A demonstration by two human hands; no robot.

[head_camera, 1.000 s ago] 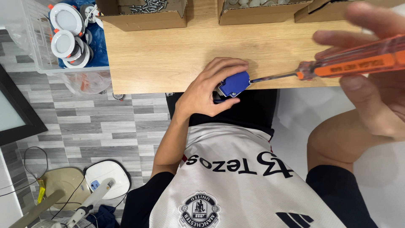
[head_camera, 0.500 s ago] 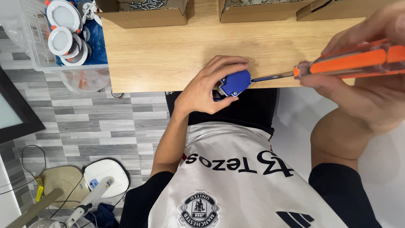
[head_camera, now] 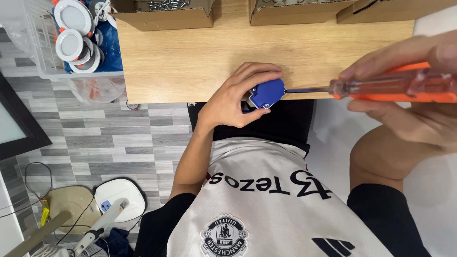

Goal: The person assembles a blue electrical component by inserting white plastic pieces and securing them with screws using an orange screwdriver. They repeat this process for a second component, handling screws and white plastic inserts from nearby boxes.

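My left hand [head_camera: 235, 97] grips a small blue plastic part [head_camera: 266, 93] at the near edge of the wooden table [head_camera: 200, 57]. My right hand [head_camera: 419, 109] holds an orange-handled screwdriver [head_camera: 395, 85] lying almost level. Its dark shaft [head_camera: 307, 89] points left, and the tip meets the right side of the blue part. The right hand is close to the camera and blurred.
Two open cardboard boxes [head_camera: 166, 16] [head_camera: 295, 14] stand along the table's far edge, one with metal screws. A clear bin [head_camera: 71, 43] with round white lamp fittings sits to the left. On the grey plank floor lie a fan base [head_camera: 121, 197] and cables.
The screwdriver handle has dropped slightly and my right hand has turned around it. My left hand and the blue part stay at the table edge.
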